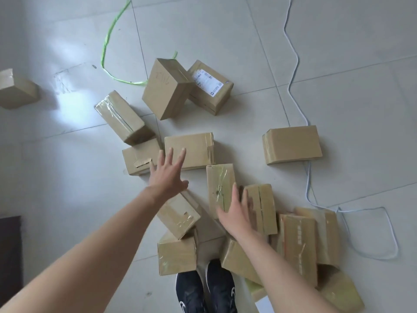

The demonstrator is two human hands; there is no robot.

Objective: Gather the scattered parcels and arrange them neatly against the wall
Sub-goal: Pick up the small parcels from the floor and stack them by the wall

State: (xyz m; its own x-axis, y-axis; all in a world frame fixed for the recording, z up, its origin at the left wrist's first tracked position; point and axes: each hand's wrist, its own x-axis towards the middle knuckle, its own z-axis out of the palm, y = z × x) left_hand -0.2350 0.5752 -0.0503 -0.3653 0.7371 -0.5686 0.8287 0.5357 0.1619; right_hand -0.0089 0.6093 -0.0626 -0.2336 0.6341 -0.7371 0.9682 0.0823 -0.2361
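Note:
Several brown taped cardboard parcels lie scattered on the pale tiled floor. My left hand (pixel 168 173) is spread with straight fingers over a flat parcel (pixel 194 150) in the middle; whether it touches is unclear. My right hand (pixel 237 213) reaches with fingers extended to an upright narrow parcel (pixel 220 184) and the parcel (pixel 265 206) beside it. A big box (pixel 165 89) leans on a labelled parcel (pixel 211 86) farther off. One parcel (pixel 292 147) lies alone at the right, another (pixel 17 90) at the far left.
A green plastic strap (pixel 107 39) curls on the floor beyond the parcels. A white cord (pixel 295 64) snakes down the right side and loops near the parcel pile (pixel 300 245). My dark shoes (pixel 206 290) stand among parcels. A dark object (pixel 10 249) sits at the left edge.

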